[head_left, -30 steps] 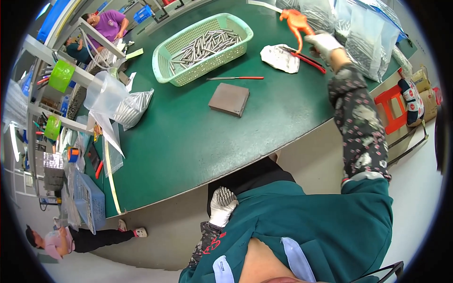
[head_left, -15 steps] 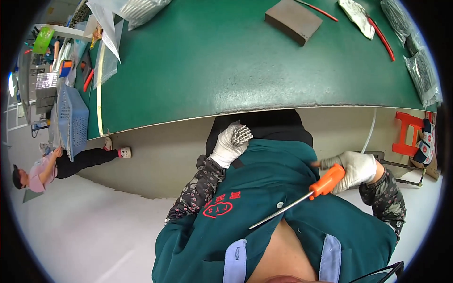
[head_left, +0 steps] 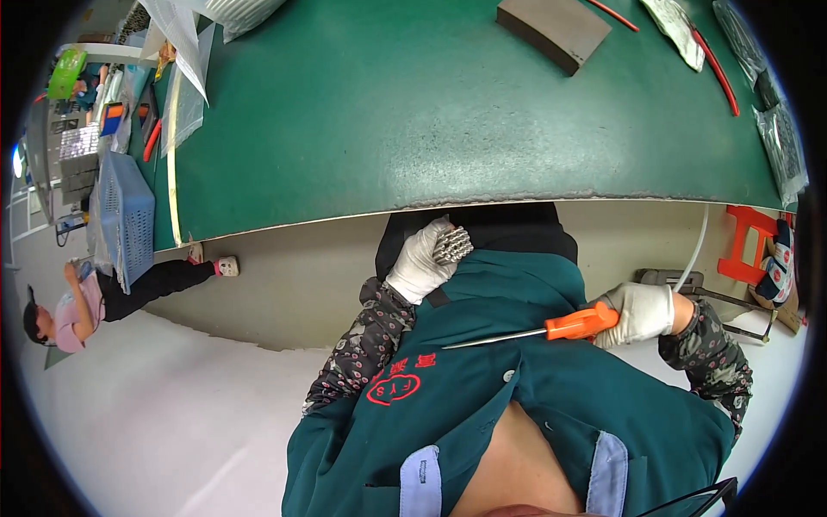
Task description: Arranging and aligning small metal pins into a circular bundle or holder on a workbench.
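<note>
Holding the orange-handled screwdriver (head_left: 568,327) in our closed right hand (head_left: 639,313), left hand (head_left: 422,261) curled empty; next needs returning to the green table (head_left: 362,129) edge.

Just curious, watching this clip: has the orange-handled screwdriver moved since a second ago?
Yes. The screwdriver has come off the green table, now held in the right hand below the table's near edge, against the person's lap.
</note>
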`<state>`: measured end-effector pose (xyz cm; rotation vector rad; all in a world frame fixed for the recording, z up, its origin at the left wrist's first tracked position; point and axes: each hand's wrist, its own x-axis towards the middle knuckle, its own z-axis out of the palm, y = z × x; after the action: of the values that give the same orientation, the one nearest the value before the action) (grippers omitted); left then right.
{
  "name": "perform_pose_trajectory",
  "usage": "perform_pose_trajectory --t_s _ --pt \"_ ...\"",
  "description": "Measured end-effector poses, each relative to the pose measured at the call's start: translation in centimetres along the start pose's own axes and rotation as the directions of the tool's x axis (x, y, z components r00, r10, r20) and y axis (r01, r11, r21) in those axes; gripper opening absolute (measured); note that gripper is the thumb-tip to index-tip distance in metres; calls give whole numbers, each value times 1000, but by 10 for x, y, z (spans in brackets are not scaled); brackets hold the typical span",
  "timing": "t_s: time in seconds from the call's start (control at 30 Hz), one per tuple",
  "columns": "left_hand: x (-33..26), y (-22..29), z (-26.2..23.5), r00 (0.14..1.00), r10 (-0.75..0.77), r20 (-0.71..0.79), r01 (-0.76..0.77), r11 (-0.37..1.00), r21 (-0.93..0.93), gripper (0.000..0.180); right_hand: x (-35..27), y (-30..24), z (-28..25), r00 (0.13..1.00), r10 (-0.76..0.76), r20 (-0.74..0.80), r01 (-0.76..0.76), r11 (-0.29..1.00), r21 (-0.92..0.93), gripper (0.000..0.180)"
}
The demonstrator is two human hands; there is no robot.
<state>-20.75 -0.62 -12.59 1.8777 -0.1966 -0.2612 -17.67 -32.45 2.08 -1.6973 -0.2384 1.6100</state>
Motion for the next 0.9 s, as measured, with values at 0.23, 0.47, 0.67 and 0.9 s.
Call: perform_pose_trajectory --t_s 0.23,0.47,0.67,0.9 --pt "3 11 -3 999 23 29 -23 999 23 47 4 7 -9 887 -42 -460 37 999 -20 27" --pt "2 11 -1 999 -52 12 52 995 -87 48 10 -13 -7 767 -231 -598 -176 821 -543 25" --pt "3 14 -2 987 -92 129 96 995 -29 48 10 -23 -9 711 -177 -681 -322 778 -539 26" --pt "1 12 -1 984 -110 142 122 990 -76 49 12 -24 -11 695 -139 -705 -363 778 -512 29"
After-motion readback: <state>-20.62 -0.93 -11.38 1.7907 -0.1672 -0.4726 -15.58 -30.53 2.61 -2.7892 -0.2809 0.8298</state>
